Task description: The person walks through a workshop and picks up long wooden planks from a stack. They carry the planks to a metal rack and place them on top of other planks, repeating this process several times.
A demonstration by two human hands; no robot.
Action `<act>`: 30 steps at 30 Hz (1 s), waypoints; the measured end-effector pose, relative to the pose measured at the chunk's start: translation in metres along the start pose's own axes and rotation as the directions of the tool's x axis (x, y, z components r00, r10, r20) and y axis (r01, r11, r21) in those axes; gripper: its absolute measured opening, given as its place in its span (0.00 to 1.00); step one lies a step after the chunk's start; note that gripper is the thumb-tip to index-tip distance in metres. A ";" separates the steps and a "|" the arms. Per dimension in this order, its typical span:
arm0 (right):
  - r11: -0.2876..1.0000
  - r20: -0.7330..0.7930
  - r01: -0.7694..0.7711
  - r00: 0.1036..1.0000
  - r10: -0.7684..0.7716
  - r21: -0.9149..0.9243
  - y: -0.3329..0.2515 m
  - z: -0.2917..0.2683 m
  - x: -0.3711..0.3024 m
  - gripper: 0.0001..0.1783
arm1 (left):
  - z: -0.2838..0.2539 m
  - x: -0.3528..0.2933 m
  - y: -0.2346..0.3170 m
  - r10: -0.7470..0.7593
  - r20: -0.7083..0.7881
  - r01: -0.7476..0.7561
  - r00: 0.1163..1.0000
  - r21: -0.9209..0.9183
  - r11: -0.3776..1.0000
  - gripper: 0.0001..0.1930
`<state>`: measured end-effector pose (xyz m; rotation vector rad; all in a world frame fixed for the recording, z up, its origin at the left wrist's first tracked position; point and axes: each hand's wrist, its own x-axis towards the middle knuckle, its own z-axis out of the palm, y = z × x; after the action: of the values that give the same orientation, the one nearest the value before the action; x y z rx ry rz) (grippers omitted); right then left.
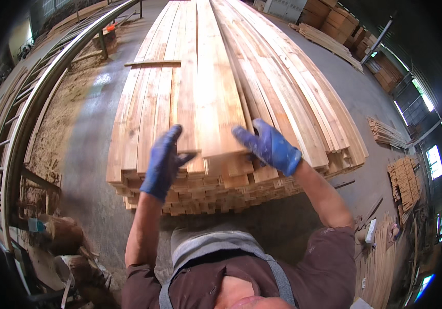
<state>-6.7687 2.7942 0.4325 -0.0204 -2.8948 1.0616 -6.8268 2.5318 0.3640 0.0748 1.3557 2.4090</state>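
A long stack of pale sawn boards stretches away in front of me. On its top, in the middle, lies a wide board (213,103), its near end raised a little above the boards around it. My left hand (162,162), in a blue glove, hovers beside the near left part of the stack, fingers apart and thumb stretched toward the wide board, holding nothing. My right hand (272,147), gloved in blue too, is at the right edge of the wide board near its end. Its fingers are spread, with the fingertips over or against the board; firm contact cannot be made out.
A short thin strip (153,63) lies crosswise on the stack's left. Along the left runs a metal rail frame (51,72) beside sawdust (58,118). A stack of small timber (405,180) and loose long slats (378,268) lie on the right.
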 end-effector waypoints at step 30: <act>0.995 -0.396 -0.005 0.917 0.046 0.103 -0.037 0.044 0.166 0.25 | -0.025 0.170 0.058 -0.215 0.398 0.316 0.892 -0.208 0.926 0.30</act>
<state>-6.9367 2.7432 0.4312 -0.2413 -2.4808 1.0604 -7.0070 2.5435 0.3760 0.2405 0.8056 2.1797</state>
